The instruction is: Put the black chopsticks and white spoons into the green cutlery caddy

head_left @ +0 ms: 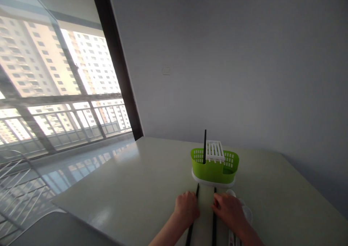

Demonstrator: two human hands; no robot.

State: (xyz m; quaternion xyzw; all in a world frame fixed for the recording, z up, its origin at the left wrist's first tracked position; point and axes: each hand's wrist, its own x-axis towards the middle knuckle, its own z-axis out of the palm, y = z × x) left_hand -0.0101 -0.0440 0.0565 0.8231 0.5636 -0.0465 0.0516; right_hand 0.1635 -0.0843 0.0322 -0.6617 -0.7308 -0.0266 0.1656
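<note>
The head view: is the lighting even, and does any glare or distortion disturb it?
Head view: uneven, as the window is washed out while the wall stays dim. Head view: soft glare lies on the table, near its left edge. Head view: the dark frame leans, probably from camera tilt or lens distortion.

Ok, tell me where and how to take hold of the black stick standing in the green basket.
Pinch the upright black stick near its top, probably best from the left: that end rises clear above the green basket, while the white rack crowds its right side.
</note>
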